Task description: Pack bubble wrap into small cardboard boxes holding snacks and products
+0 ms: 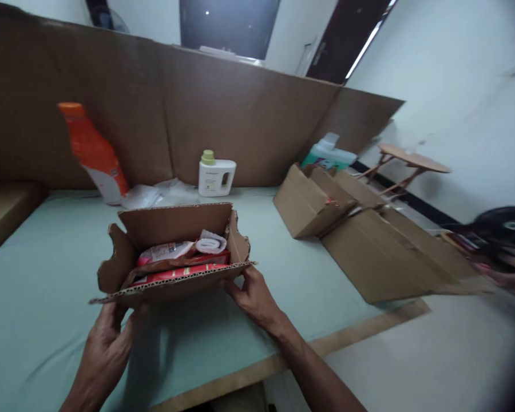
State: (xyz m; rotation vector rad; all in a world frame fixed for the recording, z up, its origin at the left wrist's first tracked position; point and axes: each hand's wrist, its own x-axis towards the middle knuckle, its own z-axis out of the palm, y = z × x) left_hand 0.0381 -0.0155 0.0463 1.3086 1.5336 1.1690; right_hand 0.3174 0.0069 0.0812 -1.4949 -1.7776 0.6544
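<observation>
A small open cardboard box (174,229) with torn flaps is held just above the pale green table top (38,269). My left hand (107,343) grips its near left bottom corner from below. My right hand (251,294) holds the near right corner, fingers under the front flap. Inside the box lie red packets (182,270), a white-and-red pouch (165,250) and a small white roll (210,243).
An orange bottle (95,153), crumpled clear plastic (154,194) and a white jug with a green cap (216,174) stand at the back against a tall cardboard wall (206,109). Flattened cardboard boxes (369,234) and a teal bottle (328,154) lie right. A wooden stool (412,161) stands beyond. Another person (504,246) is at the right edge.
</observation>
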